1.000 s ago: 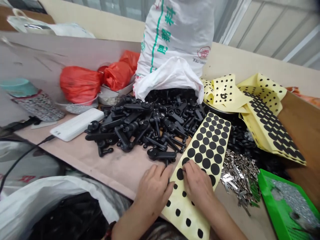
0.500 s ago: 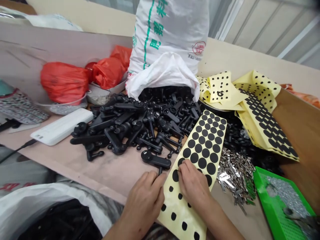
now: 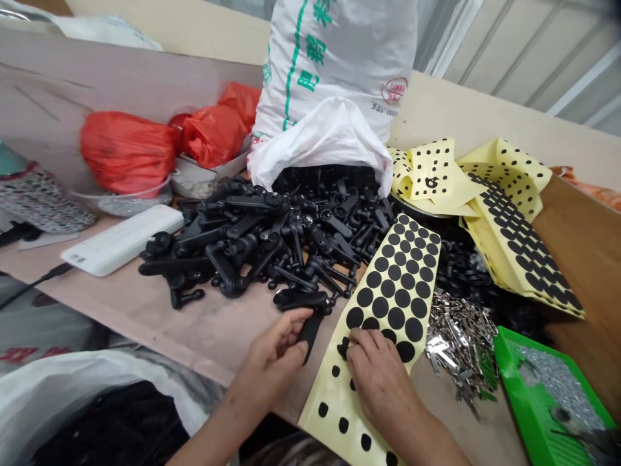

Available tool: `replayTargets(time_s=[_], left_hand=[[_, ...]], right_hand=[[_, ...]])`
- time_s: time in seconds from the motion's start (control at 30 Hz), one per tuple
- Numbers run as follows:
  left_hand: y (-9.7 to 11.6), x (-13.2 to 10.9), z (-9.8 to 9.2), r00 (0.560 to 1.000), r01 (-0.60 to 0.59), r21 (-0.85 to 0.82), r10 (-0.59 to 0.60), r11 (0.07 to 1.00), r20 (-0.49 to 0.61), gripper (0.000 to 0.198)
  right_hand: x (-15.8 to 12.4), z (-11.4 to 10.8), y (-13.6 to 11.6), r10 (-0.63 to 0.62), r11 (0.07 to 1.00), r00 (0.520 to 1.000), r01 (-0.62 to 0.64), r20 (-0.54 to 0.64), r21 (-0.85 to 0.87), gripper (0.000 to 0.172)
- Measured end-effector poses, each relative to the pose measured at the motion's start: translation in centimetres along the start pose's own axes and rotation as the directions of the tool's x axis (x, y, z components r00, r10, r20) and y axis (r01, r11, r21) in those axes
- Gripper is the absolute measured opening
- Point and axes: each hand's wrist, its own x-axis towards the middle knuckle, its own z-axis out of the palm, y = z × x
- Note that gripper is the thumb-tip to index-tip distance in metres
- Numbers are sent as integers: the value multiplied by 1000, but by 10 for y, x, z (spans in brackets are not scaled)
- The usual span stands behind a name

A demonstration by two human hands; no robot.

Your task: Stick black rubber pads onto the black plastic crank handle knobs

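Pinkish table [image 3: 194, 317] carries yellow sheet [image 3: 334, 391]. Right hand [image 3: 383, 369] rests on sheet, fingers curled. Left hand [image 3: 272, 356], thumb and fingers nearly closed, holds black handle [image 3: 311, 338] beside sheet. Black dot [image 3: 341, 348] at right fingertips: I cannot confirm pinch. Caution: uneven pull could crease dot; slack hold could drop handle.

- The left forearm [image 3: 213, 427], bare, enters at the bottom edge and slants up to the right.
- The left grip [image 3: 269, 362] is turned thumb side up, its index finger [image 3: 297, 315] reaching forward above the thumb [image 3: 295, 357] in a pinch.
- The right forearm [image 3: 431, 440], also bare, slants up to the left.
- The right grip [image 3: 381, 375] lies palm down, fingers [image 3: 362, 340] bent and close together.
- The two stand apart.
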Motion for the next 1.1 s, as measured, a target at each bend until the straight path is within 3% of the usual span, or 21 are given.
replayTargets(time_s=[0.1, 0.17, 0.23, 0.33, 0.43, 0.5, 0.67, 0.73, 0.8, 0.87, 0.93, 1.1], left_hand=[[9, 1, 2, 989, 135, -290, -110, 948, 101, 48], [10, -1, 6, 972, 192, -353, -127, 916, 199, 44], [11, -4, 11, 954, 237, -316, -158, 919, 257, 32], [13, -5, 17, 944, 261, -220, -201, 940, 260, 27], [12, -6, 23, 939, 269, -223, -204, 937, 277, 37], [10, -5, 26, 927, 292, -263, -204, 920, 316, 43], [8, 6, 29, 871, 369, -395, -166, 841, 462, 40], [12, 15, 26, 901, 331, -415, -153, 848, 407, 48], [16, 24, 23, 957, 201, -327, -113, 923, 268, 57], [19, 29, 21, 982, 73, -140, -47, 987, 181, 55], [18, 28, 21, 977, 46, -13, -42, 999, 209, 50], [7, 13, 35, 912, 197, -20, -175, 980, 372, 52]], right_hand=[[-6, -12, 1, -6, 986, 996, -9, 93, 169, 21], [-9, -26, 5, -9, 948, 984, -48, 177, 314, 16], [-11, -41, 13, 34, 864, 968, -154, 248, 479, 13], [-13, -58, 25, 105, 627, 957, -274, 269, 729, 14], [-13, -66, 30, 155, 329, 958, -280, 241, 902, 19], [-11, -67, 30, 189, 160, 946, -293, 262, 943, 21], [-4, -68, 26, 256, -127, 905, -315, 338, 940, 22], [-5, -69, 27, 269, -226, 890, -314, 369, 922, 19], [-7, -70, 29, 273, -284, 879, -315, 391, 906, 16], [-10, -69, 31, 282, -298, 872, -315, 399, 901, 15], [-13, -68, 32, 294, -296, 870, -310, 395, 904, 15], [-13, -65, 30, 274, -312, 872, -318, 405, 895, 14]])
